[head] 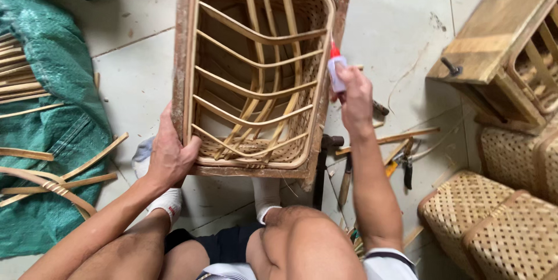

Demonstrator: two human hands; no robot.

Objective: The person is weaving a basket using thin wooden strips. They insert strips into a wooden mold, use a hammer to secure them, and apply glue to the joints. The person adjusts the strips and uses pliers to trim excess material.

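Note:
A rectangular woven bamboo basket [200,53] with curved bamboo ribs across its opening sits in a worn wooden frame [181,36] on the floor in front of me. My left hand [168,155] grips the near left corner of the frame and basket rim. My right hand [353,97] holds a small white glue bottle [336,74] with a red nozzle, its tip pointing up beside the right rim of the basket. My knees and white socks show below the frame.
A green tarp [55,140] with loose bamboo strips lies at the left. Pliers [407,167], a knife and other hand tools lie on the tiles to the right of the frame. Finished woven baskets [494,222] and a wooden bench [494,30] stand at the right.

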